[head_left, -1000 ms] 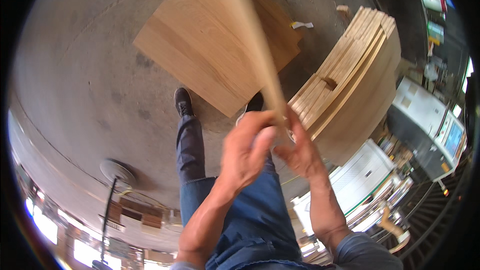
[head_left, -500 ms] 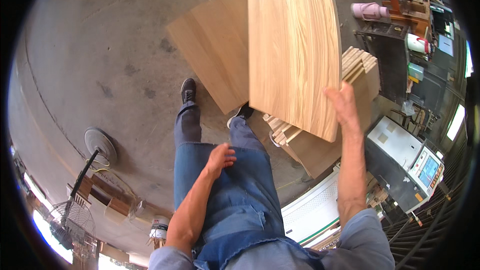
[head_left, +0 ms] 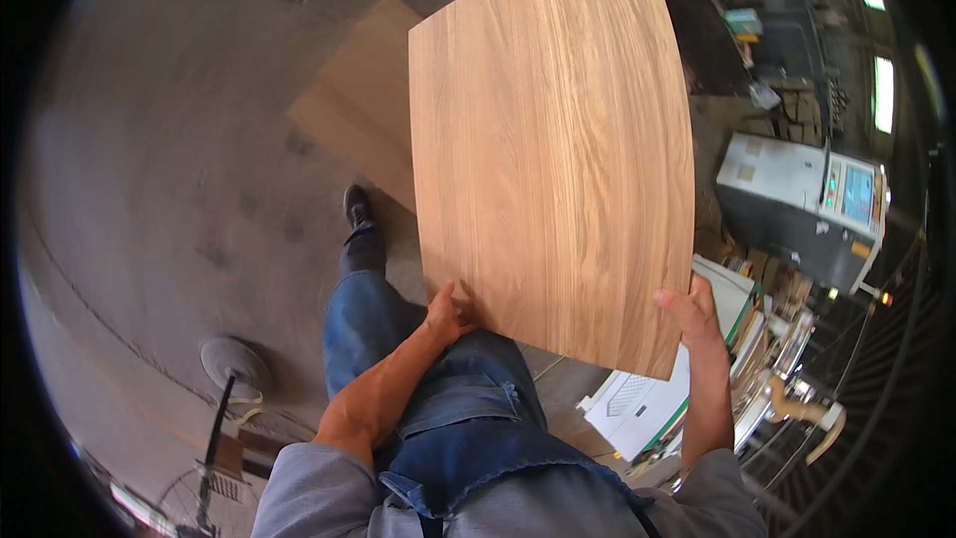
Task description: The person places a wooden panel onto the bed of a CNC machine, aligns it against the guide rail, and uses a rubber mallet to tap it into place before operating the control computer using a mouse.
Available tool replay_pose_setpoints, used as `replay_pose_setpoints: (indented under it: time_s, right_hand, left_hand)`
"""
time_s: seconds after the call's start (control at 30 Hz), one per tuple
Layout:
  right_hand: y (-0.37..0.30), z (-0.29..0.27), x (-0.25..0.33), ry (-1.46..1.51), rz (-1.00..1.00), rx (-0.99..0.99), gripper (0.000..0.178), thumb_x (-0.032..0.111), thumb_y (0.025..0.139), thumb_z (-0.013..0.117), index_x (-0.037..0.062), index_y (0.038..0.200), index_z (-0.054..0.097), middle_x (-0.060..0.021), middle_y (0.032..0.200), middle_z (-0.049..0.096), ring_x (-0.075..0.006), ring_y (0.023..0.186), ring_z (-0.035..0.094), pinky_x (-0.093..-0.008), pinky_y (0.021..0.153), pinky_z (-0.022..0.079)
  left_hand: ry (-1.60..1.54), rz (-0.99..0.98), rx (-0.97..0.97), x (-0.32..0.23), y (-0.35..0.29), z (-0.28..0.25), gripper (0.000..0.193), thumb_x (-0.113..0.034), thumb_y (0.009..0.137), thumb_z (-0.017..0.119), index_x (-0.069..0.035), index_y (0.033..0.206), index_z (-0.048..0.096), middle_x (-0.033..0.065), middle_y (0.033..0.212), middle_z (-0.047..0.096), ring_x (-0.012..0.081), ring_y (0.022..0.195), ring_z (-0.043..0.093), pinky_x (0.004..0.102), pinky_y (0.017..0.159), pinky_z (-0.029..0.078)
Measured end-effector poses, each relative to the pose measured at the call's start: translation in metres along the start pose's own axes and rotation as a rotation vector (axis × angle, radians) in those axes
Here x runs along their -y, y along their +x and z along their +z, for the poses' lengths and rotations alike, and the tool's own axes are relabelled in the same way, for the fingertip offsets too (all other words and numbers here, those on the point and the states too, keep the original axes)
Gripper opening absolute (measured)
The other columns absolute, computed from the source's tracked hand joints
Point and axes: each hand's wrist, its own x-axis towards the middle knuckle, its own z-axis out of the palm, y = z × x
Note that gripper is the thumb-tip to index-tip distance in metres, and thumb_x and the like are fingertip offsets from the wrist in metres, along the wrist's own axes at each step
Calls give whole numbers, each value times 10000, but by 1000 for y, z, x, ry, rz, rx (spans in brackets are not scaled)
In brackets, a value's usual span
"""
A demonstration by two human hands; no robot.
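A large wooden panel (head_left: 548, 149) with light and dark grain is held up in front of me, tilted, its near edge at my thighs. My right hand (head_left: 695, 311) grips its right edge near the near corner, thumb on the face and the other fingers behind. At the near left corner my left hand (head_left: 447, 316) is closed on the edge, thumb up and fingers partly hidden beneath. Behind the held panel, another wooden panel (head_left: 358, 90) lies low at the left, partly covered by it.
A grey and black machine with a screen (head_left: 802, 199) stands at the right. Beside it is a white cabinet-like machine (head_left: 647, 403). A pedestal fan's round base (head_left: 235, 366) rests on the concrete floor (head_left: 169, 199) at left. Dark furniture (head_left: 702, 35) stands far right.
My left hand has gone from hanging free to gripping the panel's near left corner. The panel has come closer and now hides the stack of boards. My view has turned rightward.
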Motion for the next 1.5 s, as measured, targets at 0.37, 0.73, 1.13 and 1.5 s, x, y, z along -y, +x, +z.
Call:
replay_pose_setpoints:
  time_s: [0.37,0.73,1.13,1.5]
  right_hand:
    - [-182,-113,-126,117,-29,-429,468,179,786,651,-52,1187,580,-65,1018,650,-129,885,592,-292,800,479]
    - [-220,-181,-230,200,-106,-652,264,145,844,638,-36,1036,625,-29,837,628,-78,743,555,-268,650,446]
    - [-156,-182,-243,61,-44,-691,211,148,845,650,-47,911,601,-38,719,595,-83,661,531,-313,567,443]
    - [-137,-174,-212,263,-2,-653,320,128,838,650,-48,1104,631,-54,917,672,-108,814,608,-290,703,496]
  left_hand:
    - [355,74,16,124,76,62,527,-502,906,610,-156,1291,513,132,1233,559,320,1093,560,544,918,463]
    - [549,93,70,243,184,102,510,-475,875,645,-195,1289,543,89,1256,556,310,1094,569,523,868,479]
    - [599,123,-7,238,222,115,545,-491,870,671,-162,1279,523,92,1130,593,290,947,611,445,743,504]
    - [1803,452,643,153,220,113,418,-383,917,626,-135,1249,578,96,958,642,227,743,620,360,586,499]
